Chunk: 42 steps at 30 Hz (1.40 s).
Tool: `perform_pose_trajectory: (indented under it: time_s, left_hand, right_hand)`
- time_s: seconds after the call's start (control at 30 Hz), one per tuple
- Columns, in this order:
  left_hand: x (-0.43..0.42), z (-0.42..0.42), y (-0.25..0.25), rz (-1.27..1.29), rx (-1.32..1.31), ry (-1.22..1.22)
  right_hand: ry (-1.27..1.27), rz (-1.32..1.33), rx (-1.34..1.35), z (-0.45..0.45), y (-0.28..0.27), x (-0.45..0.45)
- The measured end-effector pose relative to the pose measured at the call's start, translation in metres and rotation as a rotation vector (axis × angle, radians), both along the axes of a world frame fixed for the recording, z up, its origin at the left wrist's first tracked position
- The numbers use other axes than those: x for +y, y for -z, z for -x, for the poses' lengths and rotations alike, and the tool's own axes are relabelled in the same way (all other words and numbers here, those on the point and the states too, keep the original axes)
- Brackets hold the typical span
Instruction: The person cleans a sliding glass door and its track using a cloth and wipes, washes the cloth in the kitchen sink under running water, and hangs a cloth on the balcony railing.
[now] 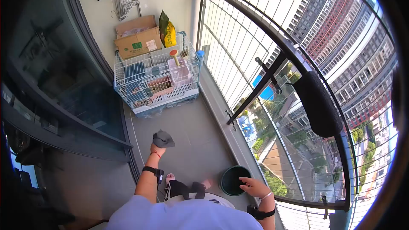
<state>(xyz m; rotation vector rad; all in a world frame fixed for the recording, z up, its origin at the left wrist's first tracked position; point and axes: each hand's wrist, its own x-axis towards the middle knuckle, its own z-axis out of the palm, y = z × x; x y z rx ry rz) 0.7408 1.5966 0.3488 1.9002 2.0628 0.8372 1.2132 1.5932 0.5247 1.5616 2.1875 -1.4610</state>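
Note:
My left hand reaches forward over the grey floor, its fingers closed on a bunched grey cloth. The cloth covers part of the fingers. Low on the right, a dark green bucket stands on the floor near the railing side. My right hand is beside the bucket's right edge, overlapping it in view, with fingers apart and nothing held in them. Whether it touches the rim I cannot tell.
A white wire cage stands ahead, carrying an open cardboard box and a yellow-green bag. Hangers hang on the wall. A railing with wire mesh runs along the right; dark glass doors line the left.

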Motion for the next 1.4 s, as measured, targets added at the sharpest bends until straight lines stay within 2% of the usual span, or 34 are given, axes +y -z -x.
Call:
perform_pose_trajectory:
  time_s: [0.03,0.1,0.17,0.23,0.27,0.3,0.37,0.4,0.47,0.5,0.57,0.6,0.63,0.7,0.73,0.77,0.83,0.87,0.97,1.07,1.1,1.2,1.23,1.3,1.33,1.37,1.4]
  left_hand:
    - [-0.008,-0.027,-0.004,-0.123,0.037,0.07]
    - [-0.023,-0.055,0.027,-0.191,0.064,0.207]
    - [-0.033,-0.064,0.001,0.365,-0.057,0.452]
    - [-0.043,-0.07,-0.021,0.07,-0.334,0.495]
    - [-0.045,-0.066,-0.039,0.16,-0.298,0.555]
    - [-0.047,-0.059,-0.056,0.068,-0.239,0.505]
    - [-0.053,-0.044,-0.085,-0.045,-0.185,0.418]
    - [-0.059,-0.032,-0.095,0.062,-0.269,0.423]
    - [-0.079,-0.015,-0.113,0.487,-0.486,0.448]
    - [-0.089,-0.011,-0.123,0.618,-0.568,0.45]
    - [-0.101,0.0,-0.13,0.511,-0.729,0.314]
    - [-0.106,0.005,-0.133,0.398,-0.813,0.229]
    - [-0.111,0.01,-0.137,0.278,-0.888,0.153]
    - [-0.124,0.02,-0.153,0.147,-0.636,-0.013]
    - [-0.126,0.025,-0.15,0.143,-0.69,-0.036]
    - [-0.129,0.029,-0.147,0.14,-0.749,-0.058]
    - [-0.14,0.031,-0.158,0.047,-0.72,0.026]
    - [-0.145,0.032,-0.159,0.026,-0.72,-0.018]
    - [-0.155,0.03,-0.162,-0.109,-0.73,-0.015]
    - [-0.171,0.033,-0.184,-0.181,-0.9,-0.127]
    - [-0.175,0.032,-0.182,-0.188,-0.9,-0.134]
    - [-0.182,0.04,-0.169,-0.27,-1.15,-0.09]
    - [-0.186,0.04,-0.168,-0.274,-1.139,-0.086]
    - [-0.194,0.045,-0.167,-0.276,-1.522,-0.186]
    - [-0.198,0.048,-0.163,-0.286,-1.508,-0.174]
    - [-0.202,0.052,-0.154,-0.204,-1.53,-0.3]
    - [-0.205,0.058,-0.145,-0.123,-1.545,-0.428]
  right_hand:
    - [-0.057,0.045,-0.069,0.006,-0.001,-0.005]
    - [-0.039,-0.014,-0.085,0.034,-0.008,-0.004]
    - [-0.233,-0.102,-0.037,0.062,-0.001,0.006]
    - [-0.338,-0.126,0.003,0.098,0.004,0.015]
    - [-0.416,-0.158,0.044,0.12,0.003,0.02]
    - [-0.444,-0.22,0.127,0.141,0.001,0.02]
    - [-0.619,-0.232,0.103,0.184,0.002,0.023]
    - [-0.636,-0.23,0.1,0.205,0.0,0.022]
    - [-0.638,-0.179,0.408,0.248,-0.008,0.008]
    - [-0.604,-0.13,0.35,0.271,-0.023,0.002]
    - [-0.567,-0.527,0.376,0.29,0.013,0.0]
    - [-0.631,-0.549,0.423,0.305,0.007,-0.001]
    - [-0.532,-0.421,0.447,0.315,-0.004,-0.005]
    - [-0.433,-0.164,0.534,0.327,0.007,-0.006]
    - [-0.424,-0.033,0.598,0.336,0.019,-0.005]
    - [-0.507,-0.012,0.604,0.345,0.017,-0.008]
    - [-0.491,0.002,0.527,0.356,-0.002,-0.019]
    - [-0.538,0.01,0.529,0.365,-0.002,-0.022]
    - [-0.51,0.04,0.657,0.379,-0.003,-0.025]
    - [-0.498,0.134,0.86,0.39,-0.008,-0.022]
    - [-0.508,0.136,0.858,0.391,-0.009,-0.02]
    - [-0.292,0.077,0.813,0.392,-0.014,-0.01]
    - [-0.294,0.072,0.824,0.389,-0.01,-0.005]
    - [-0.291,0.113,0.794,0.384,0.006,0.013]
    - [-0.289,0.124,0.77,0.377,0.017,0.022]
    - [-0.301,0.047,0.756,0.372,0.033,0.029]
    - [-0.329,0.104,0.678,0.364,0.049,0.042]
